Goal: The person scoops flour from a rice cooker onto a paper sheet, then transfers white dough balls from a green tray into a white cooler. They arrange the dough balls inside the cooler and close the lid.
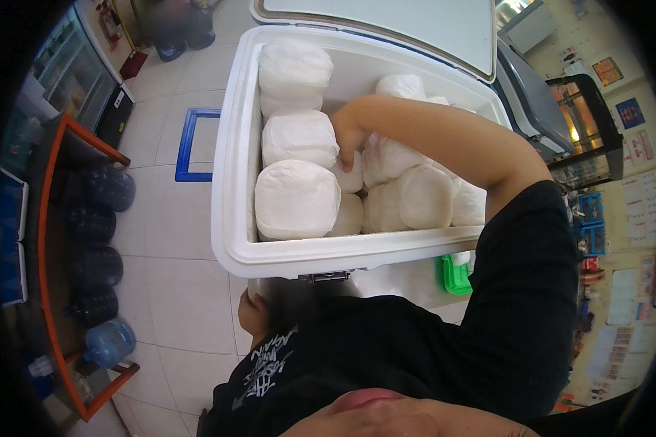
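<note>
A large white cooler box stands before me, its lid raised at the far side. Rounded white bundles, seemingly wrapped in thin plastic, are stacked inside. My right hand reaches down among them, right of a squarish bundle, its fingers at a lower bundle; part of the hand is hidden, so its hold is unclear. A larger bundle lies at the near left corner. Below the cooler's near left corner, my left hand rests at the edge of the support, fingers curled and partly hidden.
Under the cooler's front rim, a green plastic basket sits on a pale surface. A blue frame lies on the tiled floor to the left. Farther left, large water bottles line an orange-edged shelf. A grey-lidded chest adjoins at right.
</note>
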Demonstrator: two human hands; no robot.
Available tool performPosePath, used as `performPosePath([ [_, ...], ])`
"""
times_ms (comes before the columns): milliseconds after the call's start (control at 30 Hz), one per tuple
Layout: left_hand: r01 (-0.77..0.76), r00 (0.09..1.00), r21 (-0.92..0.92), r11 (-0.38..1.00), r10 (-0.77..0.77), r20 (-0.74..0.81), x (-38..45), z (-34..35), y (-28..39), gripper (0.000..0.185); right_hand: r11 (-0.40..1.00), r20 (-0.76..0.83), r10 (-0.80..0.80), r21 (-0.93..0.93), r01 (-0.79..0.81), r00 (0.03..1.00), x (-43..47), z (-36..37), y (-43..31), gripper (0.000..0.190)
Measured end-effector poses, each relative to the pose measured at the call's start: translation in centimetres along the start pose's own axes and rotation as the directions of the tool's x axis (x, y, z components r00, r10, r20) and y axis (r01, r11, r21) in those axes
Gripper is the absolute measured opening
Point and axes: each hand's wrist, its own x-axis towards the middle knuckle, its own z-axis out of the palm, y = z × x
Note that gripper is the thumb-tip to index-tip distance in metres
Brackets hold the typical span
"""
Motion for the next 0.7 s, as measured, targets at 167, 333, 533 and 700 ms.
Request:
performPosePath([
  [167,-0.03,0.999,0.027,0.999,0.031,-0.036,-0.1,-0.7,1.2,0.041,0.936,-0.175,-0.238,-0.305,0.177,0.955,-3.4,1.6,-1.5,0.07],
  [333,-0.079,0.994,0.047,0.996,0.083,-0.074,-0.5,-0.2,0.9,0.041,0.773,-0.29,-0.307,-0.631,0.059,0.907,-8.4,4.0,-3.7,0.052],
  [533,-0.125,0.989,0.008,0.992,0.125,-0.083,-0.5,-0.1,0.4,0.041,0.803,-0.556,-0.484,-0.588,0.091,0.676,-15.6,5.7,-4.3,0.038],
  [700,-0.091,0.993,0.001,0.996,0.09,-0.075,-0.7,-1.0,0.8,0.04,0.923,-0.662,-0.31,-0.381,0.049,0.682,-20.5,2.2,-7.7,0.04],
])
